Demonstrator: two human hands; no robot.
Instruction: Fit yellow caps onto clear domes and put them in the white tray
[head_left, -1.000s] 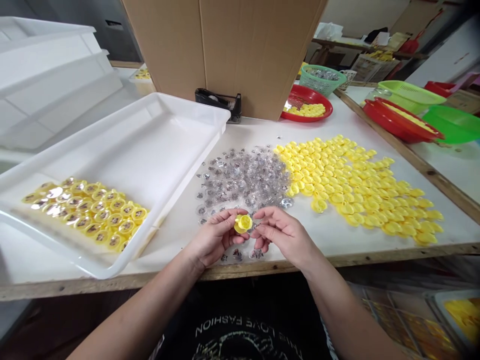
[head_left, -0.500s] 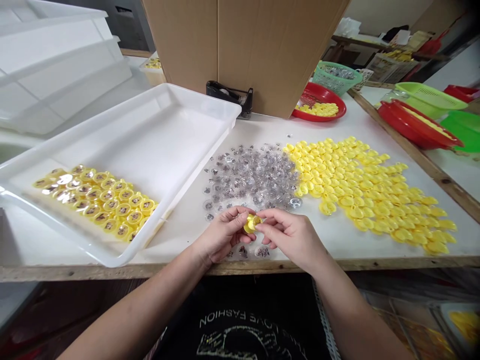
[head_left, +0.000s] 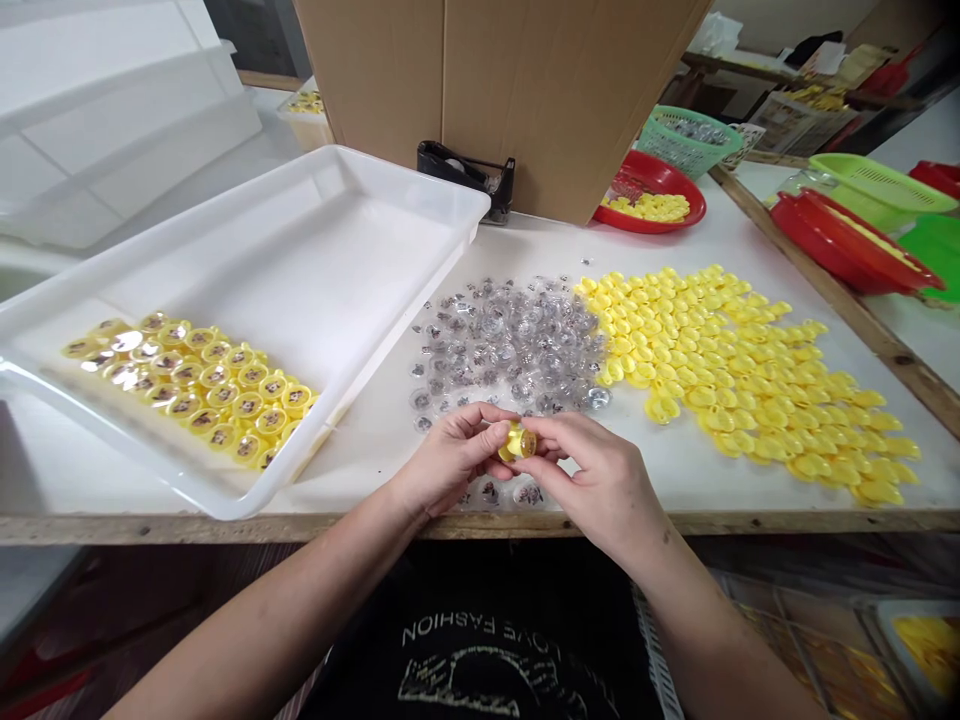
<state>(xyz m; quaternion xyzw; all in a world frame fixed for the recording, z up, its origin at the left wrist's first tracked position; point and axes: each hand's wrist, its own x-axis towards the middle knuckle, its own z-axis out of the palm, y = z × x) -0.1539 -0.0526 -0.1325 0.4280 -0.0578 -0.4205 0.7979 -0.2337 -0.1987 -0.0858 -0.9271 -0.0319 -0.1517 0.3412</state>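
Note:
Between both hands, just above the table's front edge, is a small yellow plastic piece with a round printed disc at its right side. My left hand is closed, pinching the yellow piece from the left. From the right, my right hand pinches the same piece at the disc with thumb and fingers. Clear printed discs lie in a pile just beyond the hands, and a few more lie beneath them. Loose yellow pieces spread over the table to the right.
A white tray at left holds rows of yellow pieces with printed discs. Behind stand a tape dispenser and a cardboard box. Red bowl, green basket and wooden strip are at right.
The yellow piece has turned in my fingers, so its printed disc now shows more at the right. Both hands have shifted slightly to the right in view, and the camera has tilted a little.

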